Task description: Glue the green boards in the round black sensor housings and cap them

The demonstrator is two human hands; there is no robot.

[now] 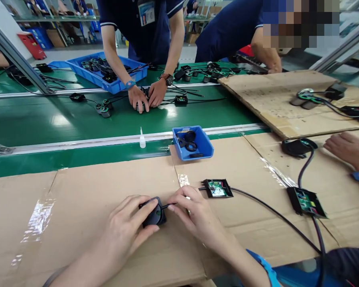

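Low over the cardboard, my left hand (134, 219) grips a black plastic housing (155, 215) between thumb and fingers. A black cable (165, 206) comes out of the housing's right side. My right hand (194, 207) pinches that cable close to the housing. To the right of my fingers the cable reappears and runs into a small open black case with a green circuit board (217, 188). From there it continues toward the lower right table edge. What lies under the housing is hidden by my left hand.
A blue bin (194, 143) with black rings and parts stands beyond my hands, beside a small dropper bottle (142, 139). Across the green conveyor (48, 113), a co-worker's hands (146, 97) handle parts. At right are another circuit-board case (306, 202), a neighbour's hand (350, 147) and a raised cardboard sheet (266, 95).
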